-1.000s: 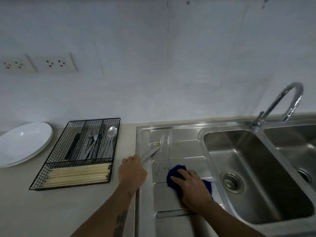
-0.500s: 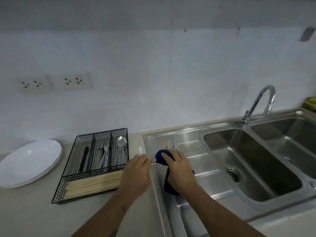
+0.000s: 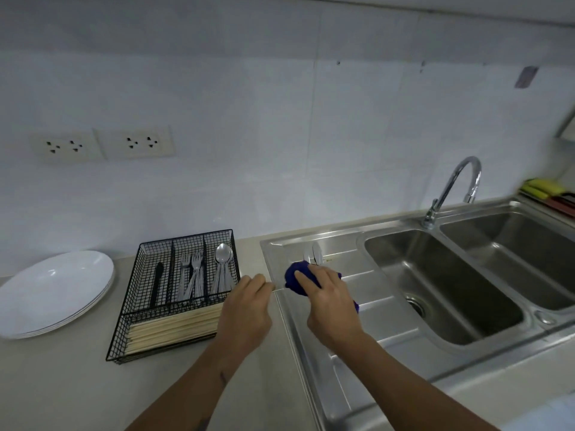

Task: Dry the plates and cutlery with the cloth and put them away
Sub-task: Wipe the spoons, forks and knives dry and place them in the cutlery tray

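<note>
Nearest the camera, two bare forearms reach up from 6 o'clock over the pale tabletop. At centre, the left hand pinches the thin handle of a utensil; what kind it is cannot be told, since its far end is buried in the cloth. Just at 3 o'clock of it, the right hand is closed around that blue cloth, wrapping it over the utensil above the ribbed drainer of the steel sink. A tail of the cloth shows below the right hand.

At 9 o'clock of the left hand, touching distance from it, sits a black wire tray. Its near compartment holds chopsticks lying crosswise; the three far compartments hold, from 9 to 3 o'clock, a black-handled piece, forks and spoons.

Farther toward 9 o'clock, a stack of white plates rests on the tabletop, apart from the tray.

Just beyond the cloth, at 12 o'clock, two more utensils lie on the drainer. At 2 o'clock stands the tap between two basins. On the far wall at 10 o'clock are two sockets.
</note>
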Demonstrator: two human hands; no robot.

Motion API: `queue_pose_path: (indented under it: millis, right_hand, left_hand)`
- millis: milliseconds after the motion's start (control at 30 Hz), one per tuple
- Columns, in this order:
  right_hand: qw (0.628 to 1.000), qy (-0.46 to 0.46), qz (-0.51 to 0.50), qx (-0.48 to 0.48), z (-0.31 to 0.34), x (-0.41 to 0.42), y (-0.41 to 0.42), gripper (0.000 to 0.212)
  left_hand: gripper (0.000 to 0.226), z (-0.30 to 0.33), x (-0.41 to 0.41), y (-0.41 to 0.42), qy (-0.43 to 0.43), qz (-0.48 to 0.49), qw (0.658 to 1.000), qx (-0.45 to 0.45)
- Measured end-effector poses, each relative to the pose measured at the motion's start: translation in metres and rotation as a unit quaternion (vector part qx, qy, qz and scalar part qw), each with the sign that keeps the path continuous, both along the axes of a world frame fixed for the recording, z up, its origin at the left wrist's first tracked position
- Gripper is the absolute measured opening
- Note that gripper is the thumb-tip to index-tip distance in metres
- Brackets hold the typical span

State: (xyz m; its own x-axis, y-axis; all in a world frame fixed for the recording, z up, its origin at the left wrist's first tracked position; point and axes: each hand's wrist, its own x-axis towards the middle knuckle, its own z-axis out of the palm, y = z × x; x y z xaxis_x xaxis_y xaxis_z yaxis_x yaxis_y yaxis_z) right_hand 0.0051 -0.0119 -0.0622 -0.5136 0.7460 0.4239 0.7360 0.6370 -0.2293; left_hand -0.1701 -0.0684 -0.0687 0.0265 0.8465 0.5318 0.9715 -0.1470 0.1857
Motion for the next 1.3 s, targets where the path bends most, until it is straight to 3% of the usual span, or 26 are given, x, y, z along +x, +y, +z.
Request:
queue_pose_path:
  millis: [100,267,367,533,700,867,933,1067,1300]
  right_hand:
    - [0.999,0.001,0.038,0.026,0.004,0.002,-0.003,0.077]
    - [0.988,0.090,-0.106,-0.070,0.004,0.033,0.020,0.063]
    - [0.986,0.125,-0.103,-0.045,0.013,0.028,0.022,0.065]
    - [0.998,0.033,0.009,0.047,0.011,-0.005,0.000,0.070]
    - [0.999,0.010,-0.039,-0.005,0.004,0.003,0.011,0.071]
    - [0.998,-0.015,0.050,0.037,0.012,-0.007,0.003,0.073]
    - [0.999,-0.013,0.019,0.028,0.010,0.004,0.012,0.069]
    - [0.997,0.036,-0.069,-0.023,0.017,0.025,0.035,0.065]
    - [0.978,0.188,-0.047,-0.076,0.040,0.003,0.035,0.061]
  left_hand:
    - [0.042,0.009,-0.001,0.003,0.002,0.000,1.000,0.005]
    - [0.040,0.006,-0.008,-0.004,-0.031,0.037,0.998,-0.044]
    - [0.036,0.011,-0.009,0.000,-0.069,0.068,0.991,-0.094]
    - [0.021,0.031,0.005,0.010,-0.121,0.094,0.981,-0.116]
    - [0.027,0.026,0.003,0.004,-0.131,0.121,0.971,-0.158]
    - [0.021,0.028,0.006,0.010,-0.230,0.052,0.955,-0.180]
    - [0.020,0.027,0.007,0.009,-0.241,0.048,0.948,-0.203]
    - [0.016,0.013,0.006,0.001,-0.311,0.069,0.919,-0.234]
    - [0.010,0.029,0.015,0.018,-0.447,0.095,0.868,-0.194]
